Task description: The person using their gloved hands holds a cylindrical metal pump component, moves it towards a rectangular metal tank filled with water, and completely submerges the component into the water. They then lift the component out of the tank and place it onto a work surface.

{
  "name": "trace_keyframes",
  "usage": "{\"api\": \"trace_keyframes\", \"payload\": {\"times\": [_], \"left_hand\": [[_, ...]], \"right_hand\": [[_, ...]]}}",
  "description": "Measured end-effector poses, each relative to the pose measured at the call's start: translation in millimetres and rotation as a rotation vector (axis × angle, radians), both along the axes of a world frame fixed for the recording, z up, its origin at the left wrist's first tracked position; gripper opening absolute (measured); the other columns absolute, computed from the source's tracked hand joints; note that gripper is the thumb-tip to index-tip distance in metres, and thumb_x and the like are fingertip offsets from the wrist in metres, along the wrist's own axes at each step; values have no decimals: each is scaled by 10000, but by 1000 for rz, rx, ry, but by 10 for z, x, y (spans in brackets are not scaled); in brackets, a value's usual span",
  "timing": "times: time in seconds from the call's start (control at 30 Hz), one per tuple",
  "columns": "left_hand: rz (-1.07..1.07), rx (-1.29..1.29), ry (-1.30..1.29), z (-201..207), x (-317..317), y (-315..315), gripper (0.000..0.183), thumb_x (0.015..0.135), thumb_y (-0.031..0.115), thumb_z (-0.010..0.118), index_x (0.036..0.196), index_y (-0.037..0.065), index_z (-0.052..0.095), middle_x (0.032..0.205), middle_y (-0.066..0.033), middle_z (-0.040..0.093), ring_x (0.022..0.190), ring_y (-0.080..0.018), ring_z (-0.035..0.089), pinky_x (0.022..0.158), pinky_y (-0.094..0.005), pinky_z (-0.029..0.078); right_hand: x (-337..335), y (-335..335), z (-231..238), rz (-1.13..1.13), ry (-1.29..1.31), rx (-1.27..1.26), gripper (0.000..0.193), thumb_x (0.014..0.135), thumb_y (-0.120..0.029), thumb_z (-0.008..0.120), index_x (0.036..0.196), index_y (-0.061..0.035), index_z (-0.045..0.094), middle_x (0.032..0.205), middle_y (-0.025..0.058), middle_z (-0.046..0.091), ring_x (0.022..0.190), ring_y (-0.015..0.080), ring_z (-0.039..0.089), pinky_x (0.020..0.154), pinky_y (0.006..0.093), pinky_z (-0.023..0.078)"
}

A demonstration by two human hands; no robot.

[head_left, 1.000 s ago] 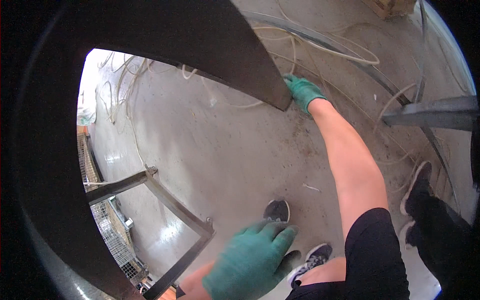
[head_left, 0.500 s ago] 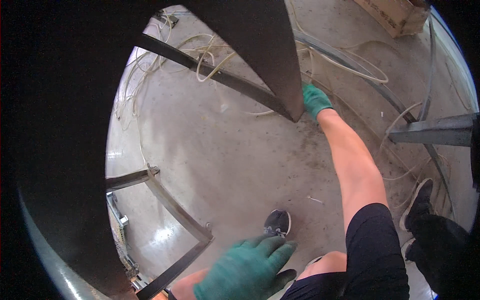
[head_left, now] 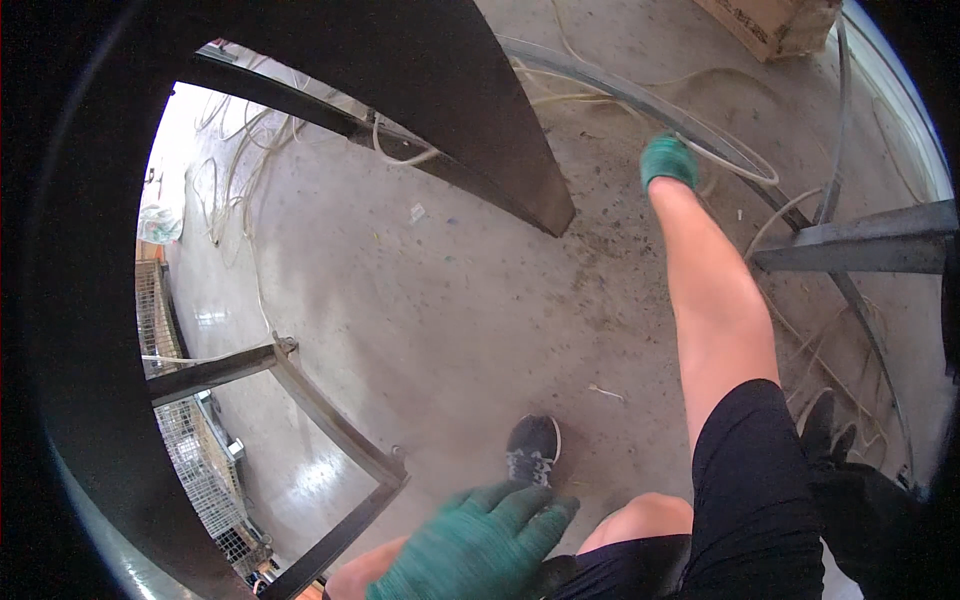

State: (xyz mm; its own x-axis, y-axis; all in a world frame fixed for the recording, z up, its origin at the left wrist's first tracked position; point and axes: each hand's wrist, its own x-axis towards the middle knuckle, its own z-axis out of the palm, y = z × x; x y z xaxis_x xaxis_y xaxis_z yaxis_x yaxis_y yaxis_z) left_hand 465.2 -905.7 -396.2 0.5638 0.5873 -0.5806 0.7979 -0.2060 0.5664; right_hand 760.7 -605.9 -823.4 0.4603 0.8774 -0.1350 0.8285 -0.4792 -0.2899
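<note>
My left hand (head_left: 478, 542), in a green glove, hangs low in front of me with its fingers stretched out and nothing held. My right arm reaches forward over the floor, and its green-gloved right hand (head_left: 668, 163) is beside a pale hose (head_left: 722, 160). The fingers of that hand are hidden from me, so I cannot see whether it touches or holds the hose. To its left stands a large dark panel (head_left: 455, 95), its lower corner apart from the hand.
A dark metal frame (head_left: 325, 415) stands at left, with wire mesh baskets (head_left: 205, 465) beyond it. Tangled hoses (head_left: 240, 165) lie far left. At right are a grey metal beam (head_left: 855, 240) and another person's dark-clothed leg (head_left: 850, 510). A cardboard box (head_left: 785, 25) sits far right.
My right hand has come away from the dark panel's edge and moved right, next to the hose. The panel appears further left in view. My left hand stays low and open.
</note>
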Motion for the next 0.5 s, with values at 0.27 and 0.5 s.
{"api": "trace_keyframes", "payload": {"times": [0.27,0.5], "left_hand": [[-61,11,3,36,72,-9,489,853,206,748,1285,24,608,1268,-186,640,1201,-372,605,1006,-468,485],[-90,-14,-16,212,209,52,501,875,225,722,1318,24,601,1256,-187,644,1193,-373,605,1018,-479,475]], "right_hand": [[242,-199,-428,-76,19,156,357,1037,-240,430,1239,-102,691,1376,197,639,1236,377,642,1000,519,536],[-30,-384,-127,125,-141,154,248,992,-191,518,1112,-98,715,1166,181,716,1099,371,691,903,504,567]]}}
